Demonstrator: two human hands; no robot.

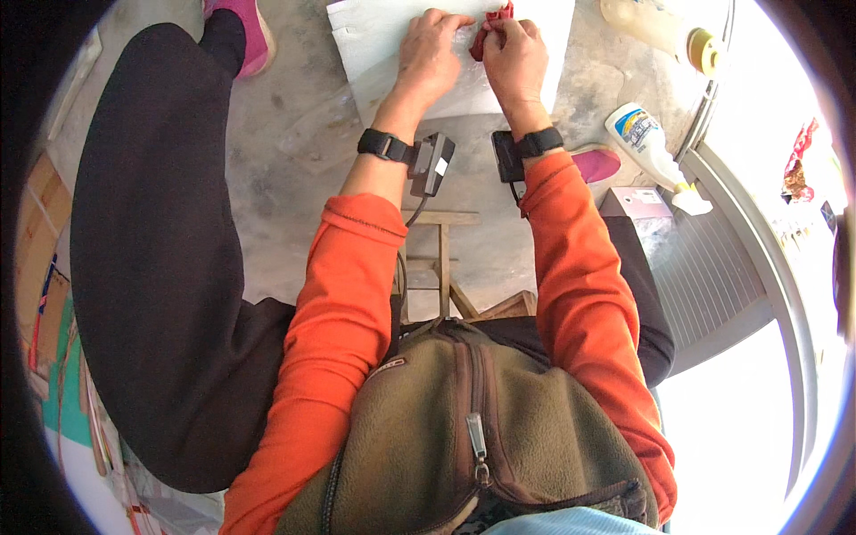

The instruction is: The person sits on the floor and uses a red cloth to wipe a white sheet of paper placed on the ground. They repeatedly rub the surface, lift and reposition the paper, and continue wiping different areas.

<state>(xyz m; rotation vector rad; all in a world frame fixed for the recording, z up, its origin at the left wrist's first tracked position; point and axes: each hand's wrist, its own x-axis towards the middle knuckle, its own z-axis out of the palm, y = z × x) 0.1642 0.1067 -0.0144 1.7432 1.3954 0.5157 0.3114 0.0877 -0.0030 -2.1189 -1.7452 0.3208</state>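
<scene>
A white flat sheet or panel lies on the floor at the top of the view, with a glossy patch between the hands. My right hand pinches a small dark red cloth against it, the fingers closed around the bunched fabric. To the left of it, my left hand rests on the same white surface, its index finger reaching towards the cloth. Nothing shows in the left hand, though its palm side is hidden. Each wrist wears a black strap with a small device.
Right of the sheet, a white spray bottle lies on its side near a pink box. A bottle with a yellow-green cap lies farther up. A wooden stool frame stands between the legs; a metal door frame borders the right.
</scene>
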